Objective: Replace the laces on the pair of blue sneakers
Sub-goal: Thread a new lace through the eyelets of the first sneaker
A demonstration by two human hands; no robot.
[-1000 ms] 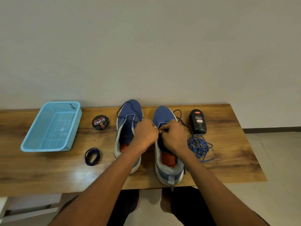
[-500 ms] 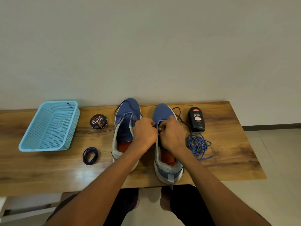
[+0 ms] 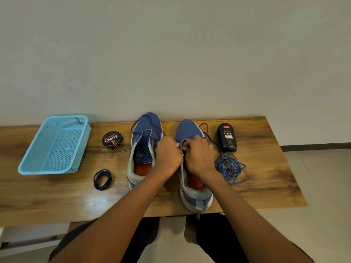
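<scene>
Lacing is under way on the right blue sneaker point(image 3: 191, 179), where both hands meet over the front eyelets. Left hand point(image 3: 168, 155) and right hand point(image 3: 198, 158) are curled, fingertips together at the tongue opening, apparently pinching the dark navy lace point(image 3: 206, 130) that loops out past the toe; the exact pinch is hidden behind the knuckles, so I cannot tell which hand has the lace end. The left blue sneaker point(image 3: 144, 149) beside it carries a dark lace across its front eyelets only, ends trailing round the toe, so both shoes look barely started and most of the threading remains. A tangled heap of lighter blue laces point(image 3: 230, 168), likely the old ones, lies just right of the right sneaker.

Counted on the wooden table point(image 3: 57, 196): two sneakers, one coiled navy lace bundle point(image 3: 103, 179), one lace heap, one Cherry polish tin point(image 3: 112, 139), one black Cherry polish bottle point(image 3: 227, 137), one light blue mesh basket point(image 3: 55, 146).
</scene>
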